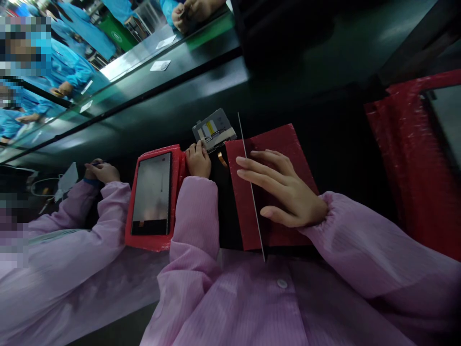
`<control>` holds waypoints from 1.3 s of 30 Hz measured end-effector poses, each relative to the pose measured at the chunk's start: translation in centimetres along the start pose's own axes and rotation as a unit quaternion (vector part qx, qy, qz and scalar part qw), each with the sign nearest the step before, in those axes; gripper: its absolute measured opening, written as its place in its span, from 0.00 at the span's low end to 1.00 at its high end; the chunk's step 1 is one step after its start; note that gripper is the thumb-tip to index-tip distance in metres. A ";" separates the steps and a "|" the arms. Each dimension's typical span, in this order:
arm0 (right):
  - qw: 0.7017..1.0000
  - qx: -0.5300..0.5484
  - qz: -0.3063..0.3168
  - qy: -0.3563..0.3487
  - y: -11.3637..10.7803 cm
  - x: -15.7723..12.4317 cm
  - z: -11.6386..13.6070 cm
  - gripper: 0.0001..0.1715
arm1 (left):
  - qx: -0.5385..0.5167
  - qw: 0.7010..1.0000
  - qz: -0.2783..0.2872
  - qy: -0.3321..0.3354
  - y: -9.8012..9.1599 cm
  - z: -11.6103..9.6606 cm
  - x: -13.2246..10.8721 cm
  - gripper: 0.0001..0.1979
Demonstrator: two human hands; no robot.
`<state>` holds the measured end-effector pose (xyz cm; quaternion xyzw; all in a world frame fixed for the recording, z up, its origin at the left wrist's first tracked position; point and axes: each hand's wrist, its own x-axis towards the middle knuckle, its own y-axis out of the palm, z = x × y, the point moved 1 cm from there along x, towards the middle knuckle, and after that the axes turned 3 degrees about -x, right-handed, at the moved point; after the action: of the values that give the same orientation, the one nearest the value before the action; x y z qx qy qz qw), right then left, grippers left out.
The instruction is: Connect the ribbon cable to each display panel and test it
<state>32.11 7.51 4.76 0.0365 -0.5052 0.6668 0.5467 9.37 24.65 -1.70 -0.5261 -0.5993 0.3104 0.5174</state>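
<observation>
Grey electronic module (213, 129), its yellow label (210, 128) facing up, lies just beside the red pad (271, 187), off the pad's upper left corner; the person's left hand (198, 159) is curled against the module's lower edge, fingers bent and touching it, though whether they pinch it I cannot tell; an orange ribbon cable (222, 159) runs from the module down along the pad's left edge; the right hand (286, 190) lies spread on the pad, palm down, fingers long and slightly apart, pinching nothing; a thin metal strip (251, 187) crosses the pad beside those fingertips; a screen (151, 194) in a red case (130, 226) lies left of the pad, past the left hand; farther left of the pad, a co-worker's hand (103, 172), pink sleeve and blue cuff, holds something small and dark; a red-wrapped frame (414, 158) stands right of the pad; dark glass (144, 110) runs beyond the pad, with people in blue smocks (72, 62) behind it.
</observation>
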 end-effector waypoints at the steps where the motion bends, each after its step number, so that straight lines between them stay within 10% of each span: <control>1: 1.000 -0.001 -0.001 -0.001 0.0 0.0 0.0 0.36 | -0.002 1.000 -0.003 -0.002 0.0 0.0 0.0 0.22; 39: 1.000 -0.004 -0.009 -0.004 0.0 0.2 0.3 0.36 | 0.022 1.000 0.005 0.002 -0.1 -0.2 0.2 0.22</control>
<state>31.88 7.43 4.96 0.0417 -0.5094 0.6600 0.5506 9.51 24.81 -1.51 -0.5182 -0.5885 0.3256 0.5283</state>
